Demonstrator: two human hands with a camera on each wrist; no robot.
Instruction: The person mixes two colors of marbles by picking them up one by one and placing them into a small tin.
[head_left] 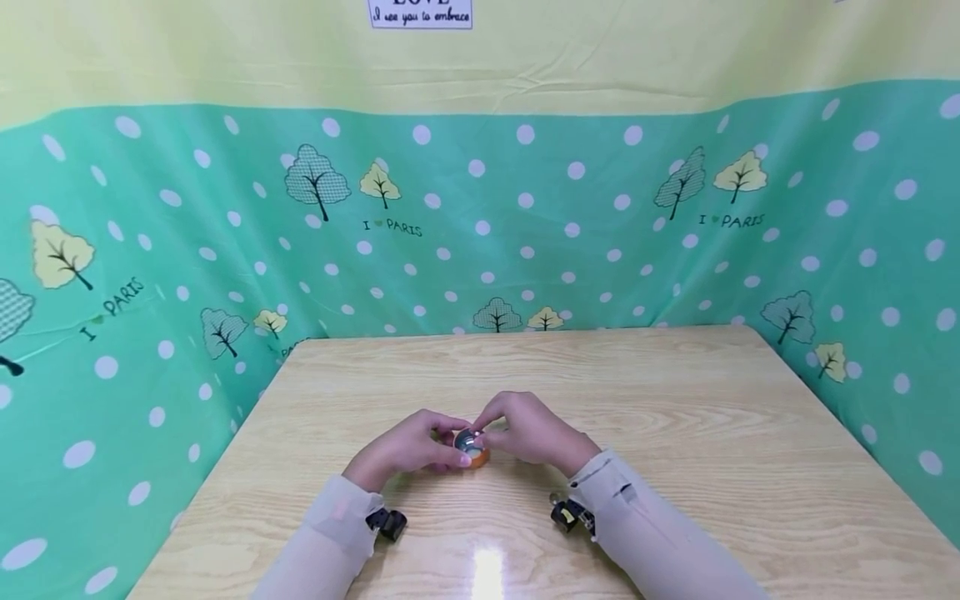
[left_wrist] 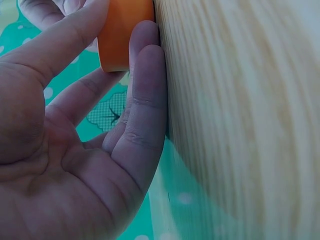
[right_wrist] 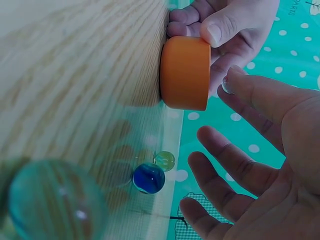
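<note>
Left hand (head_left: 420, 442) grips orange cup (head_left: 478, 460), right hand (head_left: 534, 429) pinches clear marble (right_wrist: 227, 86) just above its rim

Head: two hands meet at orange cup, upright on wooden table (head_left: 675, 392), near the middle, between both arms. Left hand wraps the left side, thumb at the near rim. Right hand comes in from the other side, thumb and index finger together over the cup mouth. Cup interior looks dark, contents too small to tell. Light sleeves (head_left: 330, 533) on both arms, black wrist camera (head_left: 387, 525) at the left cuff, another at the right. Behind: green and yellow curtain (head_left: 495, 250), white dots, printed trees, "I love Paris" lettering

Left wrist: orange cup at top, cut off by the frame edge. Left hand curled round it, thumb on one side, fingers on the other; lower fingers right by the tabletop, cannot tell if touching. Bit of the right hand in the top corner

Right wrist: cup base on table, left thumb on rim. Clear marble held between right thumb and index, other three fingers loosely spread, well off the cup. On the table below the right hand: blue marble (right_wrist: 149, 178), yellow-green marble (right_wrist: 165, 161) just beside it, and a big blurred greenish glass ball (right_wrist: 57, 200) close to the camera
</note>
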